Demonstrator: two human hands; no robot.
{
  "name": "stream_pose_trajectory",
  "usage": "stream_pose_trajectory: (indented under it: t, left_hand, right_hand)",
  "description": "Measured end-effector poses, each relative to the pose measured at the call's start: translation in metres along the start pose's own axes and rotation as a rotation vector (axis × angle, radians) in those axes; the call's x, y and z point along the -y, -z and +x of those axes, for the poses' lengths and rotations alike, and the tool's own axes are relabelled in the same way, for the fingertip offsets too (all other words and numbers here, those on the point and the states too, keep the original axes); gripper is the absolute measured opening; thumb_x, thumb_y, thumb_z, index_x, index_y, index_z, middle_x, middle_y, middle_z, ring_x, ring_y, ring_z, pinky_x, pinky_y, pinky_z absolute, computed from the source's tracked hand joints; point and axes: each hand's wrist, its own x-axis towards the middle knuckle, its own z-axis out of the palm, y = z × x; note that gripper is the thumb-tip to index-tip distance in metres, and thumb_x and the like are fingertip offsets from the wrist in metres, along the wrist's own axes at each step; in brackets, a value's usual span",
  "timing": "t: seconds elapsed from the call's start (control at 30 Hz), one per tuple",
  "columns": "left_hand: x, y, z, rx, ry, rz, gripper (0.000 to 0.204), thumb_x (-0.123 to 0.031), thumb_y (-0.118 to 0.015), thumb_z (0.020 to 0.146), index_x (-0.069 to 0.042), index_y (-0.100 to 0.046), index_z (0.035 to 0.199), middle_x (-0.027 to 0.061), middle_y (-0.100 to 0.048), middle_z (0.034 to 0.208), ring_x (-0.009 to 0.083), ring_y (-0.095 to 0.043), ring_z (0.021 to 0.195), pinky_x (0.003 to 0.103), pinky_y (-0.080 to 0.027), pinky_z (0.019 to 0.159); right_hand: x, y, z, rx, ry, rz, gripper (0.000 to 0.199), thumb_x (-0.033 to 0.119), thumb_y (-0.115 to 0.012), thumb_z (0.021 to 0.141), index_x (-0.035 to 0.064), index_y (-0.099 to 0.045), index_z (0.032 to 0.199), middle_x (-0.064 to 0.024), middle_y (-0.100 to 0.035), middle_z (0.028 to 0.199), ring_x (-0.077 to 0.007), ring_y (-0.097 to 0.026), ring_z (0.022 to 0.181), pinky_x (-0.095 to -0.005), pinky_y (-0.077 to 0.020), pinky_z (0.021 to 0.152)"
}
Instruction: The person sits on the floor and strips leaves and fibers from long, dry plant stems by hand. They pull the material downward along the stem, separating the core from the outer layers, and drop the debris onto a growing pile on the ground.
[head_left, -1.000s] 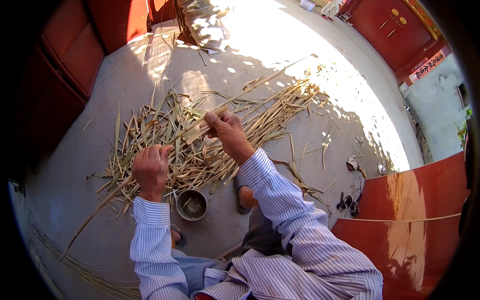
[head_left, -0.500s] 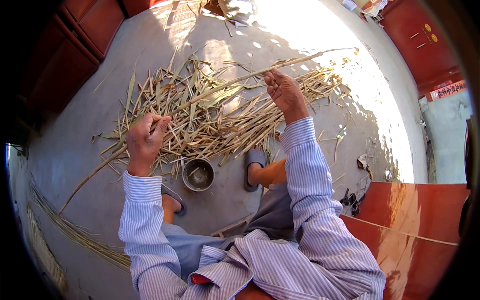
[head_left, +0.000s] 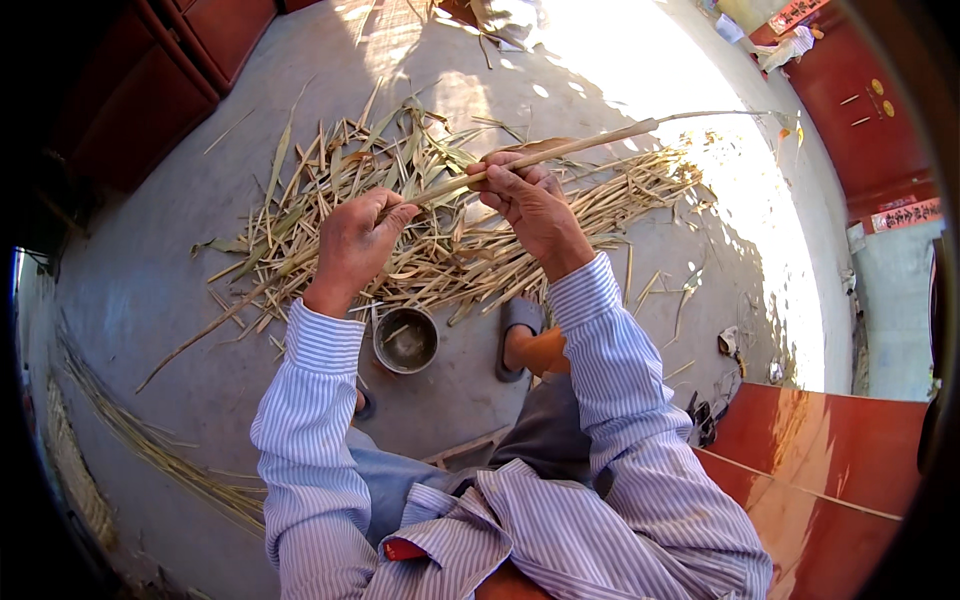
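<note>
A long, thin dry reed stalk (head_left: 600, 138) slants across in front of me, its tapering end up at the right and its thin tail down at the left. My left hand (head_left: 362, 240) is closed around its lower part, with the thumb along it. Farther up, my right hand (head_left: 530, 205) grips the same stalk between thumb and fingers. Beneath both hands lies a loose heap of cut stalk pieces and dry leaves (head_left: 480, 265). On the heap's near side stands a round metal bowl (head_left: 435, 350) with a short piece inside.
Grey slippers (head_left: 520, 325) are on my feet, close to the bowl. Long thin stalks (head_left: 165, 450) lie together at lower left. Dark red furniture (head_left: 90, 90) stands at upper left; a glossy red panel (head_left: 800, 450) is at lower right. Bright sunlight falls on the floor (head_left: 660, 60).
My left hand has moved right and up along the stalk, and my right hand has shifted left and down. They are closer together now. The view has shifted slightly.
</note>
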Motion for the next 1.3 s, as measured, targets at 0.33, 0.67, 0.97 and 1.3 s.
stream_pose_trajectory:
  t: [0.33,0.67,0.97,1.3]
  left_hand:
    - [0.014,-0.012,0.000,0.048,0.232,-0.584,0.020,-0.019,-0.068,0.091,0.001,-0.065,0.091,0.0022,-0.066,0.077,0.0066,-0.058,0.067,0.020,-0.048,0.063]
    - [0.015,-0.015,-0.001,-0.037,0.028,-0.226,0.026,-0.026,-0.069,0.090,-0.001,-0.063,0.082,0.0037,-0.062,0.066,0.0095,-0.052,0.056,0.026,-0.041,0.053]
    - [-0.016,-0.012,-0.004,-0.283,-0.389,0.427,0.024,-0.027,-0.067,0.087,-0.005,-0.060,0.080,0.0101,-0.053,0.070,0.0297,-0.051,0.065,0.042,-0.041,0.060]
    - [-0.018,-0.008,-0.010,-0.306,-0.533,0.560,0.019,-0.020,-0.072,0.081,-0.007,-0.058,0.082,0.0066,-0.056,0.075,0.0265,-0.054,0.071,0.040,-0.043,0.064]
  right_hand:
    - [0.003,-0.010,0.006,0.126,0.141,-0.021,0.014,0.016,-0.066,0.091,0.0095,-0.061,0.103,-0.0066,-0.069,0.105,-0.0153,-0.065,0.099,-0.0261,-0.0549,0.080]
    - [0.021,0.019,0.000,-0.078,0.196,-0.101,0.023,0.025,-0.058,0.097,0.0053,-0.061,0.107,-0.0062,-0.070,0.099,-0.0149,-0.067,0.092,-0.0257,-0.0547,0.076]
    - [0.012,0.017,0.003,-0.288,0.111,-0.042,0.025,0.029,-0.060,0.096,0.0038,-0.061,0.099,-0.0069,-0.070,0.089,-0.0145,-0.069,0.079,-0.0215,-0.0550,0.063]
    - [-0.008,0.020,0.013,-0.378,-0.023,-0.046,0.031,0.036,-0.064,0.093,0.0050,-0.063,0.094,-0.0026,-0.067,0.080,-0.0113,-0.065,0.068,-0.0216,-0.0520,0.058]
